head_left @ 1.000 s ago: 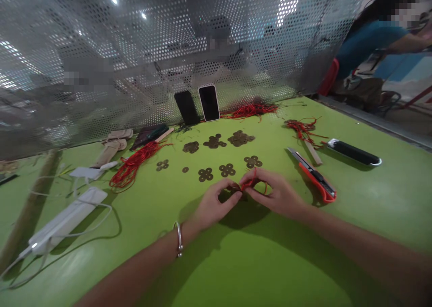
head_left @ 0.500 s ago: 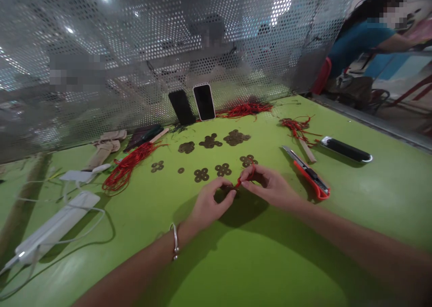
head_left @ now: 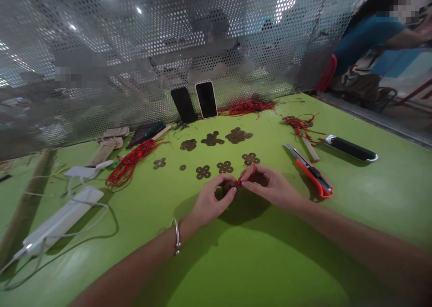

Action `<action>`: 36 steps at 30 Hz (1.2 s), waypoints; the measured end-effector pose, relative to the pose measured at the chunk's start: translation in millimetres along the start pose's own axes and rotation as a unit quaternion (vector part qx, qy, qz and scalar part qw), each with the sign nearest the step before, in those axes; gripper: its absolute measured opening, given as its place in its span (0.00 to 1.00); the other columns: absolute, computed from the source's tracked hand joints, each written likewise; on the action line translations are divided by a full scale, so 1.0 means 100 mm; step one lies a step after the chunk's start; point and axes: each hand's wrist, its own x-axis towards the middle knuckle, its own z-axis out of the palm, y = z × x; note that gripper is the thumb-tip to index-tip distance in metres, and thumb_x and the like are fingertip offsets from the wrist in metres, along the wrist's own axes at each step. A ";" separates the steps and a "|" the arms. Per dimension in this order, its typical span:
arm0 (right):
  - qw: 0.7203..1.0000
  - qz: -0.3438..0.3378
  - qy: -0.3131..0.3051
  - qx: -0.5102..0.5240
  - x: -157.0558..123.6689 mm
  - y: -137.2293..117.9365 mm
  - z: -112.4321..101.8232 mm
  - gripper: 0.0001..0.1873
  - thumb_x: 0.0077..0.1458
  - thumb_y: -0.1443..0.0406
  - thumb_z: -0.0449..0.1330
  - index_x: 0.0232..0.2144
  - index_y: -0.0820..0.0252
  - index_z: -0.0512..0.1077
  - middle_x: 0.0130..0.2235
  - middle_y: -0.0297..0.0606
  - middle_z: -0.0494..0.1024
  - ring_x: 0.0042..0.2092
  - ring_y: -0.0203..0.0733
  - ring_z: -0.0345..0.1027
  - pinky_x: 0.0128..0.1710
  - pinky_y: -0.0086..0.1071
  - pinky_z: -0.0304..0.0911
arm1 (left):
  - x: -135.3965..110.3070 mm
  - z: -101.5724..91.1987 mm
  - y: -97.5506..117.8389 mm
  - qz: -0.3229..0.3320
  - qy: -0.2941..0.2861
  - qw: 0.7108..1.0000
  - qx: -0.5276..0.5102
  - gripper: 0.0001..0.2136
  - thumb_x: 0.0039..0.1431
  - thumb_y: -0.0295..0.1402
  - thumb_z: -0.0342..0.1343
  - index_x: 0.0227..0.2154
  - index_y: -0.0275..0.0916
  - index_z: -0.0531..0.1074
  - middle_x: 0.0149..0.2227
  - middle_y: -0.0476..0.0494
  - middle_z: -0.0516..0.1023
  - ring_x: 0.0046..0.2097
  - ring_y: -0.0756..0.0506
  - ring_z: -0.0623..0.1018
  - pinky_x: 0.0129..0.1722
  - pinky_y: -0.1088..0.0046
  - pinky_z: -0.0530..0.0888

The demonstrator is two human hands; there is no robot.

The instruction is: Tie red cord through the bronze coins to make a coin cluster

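the left hand is curved, thumb and forefinger pinched on a brown coin piece; the right hand pinches a red cord between thumb and forefinger. the piece sits in the left grip, above the near middle of the green table, with the cord meeting its right side; a length of cord rises over the right fingers.

just beyond lie coin clusters, a single coin to their left, and three coin heaps farther off. a red-handled cutter lies to the right, a red cord bundle to the left.

a second ago a loop of cord showed below the right palm; now it does not, and more of the piece's flat face shows. the clusters and heaps lie as they did.

the left fingers cover part of the piece, so its coins cannot be counted, and the knot is too small to read. at the far right, a person in a blue top is cut off by the edge.
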 end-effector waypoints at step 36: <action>0.999 0.040 0.020 0.000 0.02 -0.01 -0.01 0.10 0.48 0.61 0.67 0.30 0.59 0.72 0.34 0.37 0.76 0.38 0.42 0.71 0.45 0.42 0.65 | 0.01 0.01 0.01 0.060 0.034 0.997 -0.017 0.05 0.56 0.29 0.54 0.36 0.38 0.69 0.31 0.47 0.73 0.31 0.52 0.72 0.30 0.74 0.74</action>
